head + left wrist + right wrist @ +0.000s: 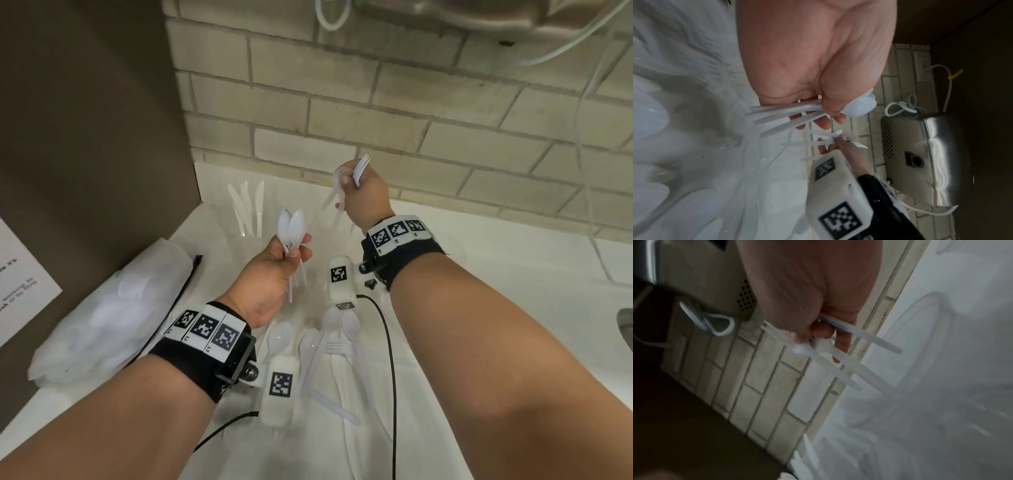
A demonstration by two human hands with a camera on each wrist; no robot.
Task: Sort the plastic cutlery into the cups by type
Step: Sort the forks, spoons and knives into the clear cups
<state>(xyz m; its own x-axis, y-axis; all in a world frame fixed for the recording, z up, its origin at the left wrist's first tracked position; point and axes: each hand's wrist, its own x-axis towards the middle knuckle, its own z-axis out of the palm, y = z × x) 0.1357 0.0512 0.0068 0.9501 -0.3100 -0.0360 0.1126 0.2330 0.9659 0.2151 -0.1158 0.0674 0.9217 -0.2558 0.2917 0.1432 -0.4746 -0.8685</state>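
My left hand [295,253] grips a bunch of white plastic spoons [292,226] by their handles, bowls up, above the white counter [496,274]. In the left wrist view the spoon bowls [861,106] stick out past the thumb. Farther back and to the right, my right hand [346,196] holds several white forks [360,168], tines up, near the brick wall. The right wrist view shows the fork handles [869,337] fanning out below the fingers. A clear cup [251,222] holding white knives stands at the back left. Any other clear cups are hard to make out.
Loose spoons [310,342] and a fork [334,346] lie on the counter between my forearms. A white plastic bag [109,318] lies at the left by a brown partition [85,137]. A steel hand dryer [920,162] hangs on the brick wall. A sink edge [626,329] shows at far right.
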